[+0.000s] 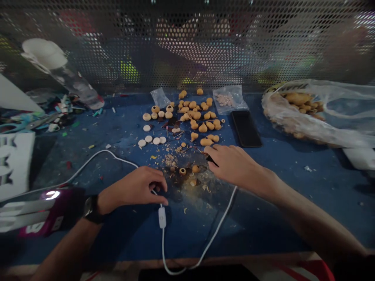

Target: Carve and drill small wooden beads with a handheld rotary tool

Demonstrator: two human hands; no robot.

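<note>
My right hand [234,164] is closed round a thin pen-like tool with a dark grip [210,159], its tip pointing left; most of it is hidden by my fingers. A white cord [218,230] runs up under that hand. My left hand [142,185] hovers over the cord with thumb and curled fingers apart, nothing visible between them. Just below its fingertips lies a white inline switch [162,217]. Between my hands are a small hollowed gourd [182,171] with a dark opening, another small gourd [196,168], and pale shavings [170,160].
Beyond my hands lie several small tan gourds [202,127] and white discs [142,143]. A black phone [246,128] and a clear bag of gourds [293,113] are at right. At left stand a tilted clear bottle [76,86], scissors [41,121] and a purple box [58,210]. A perforated metal screen [181,50] closes the back.
</note>
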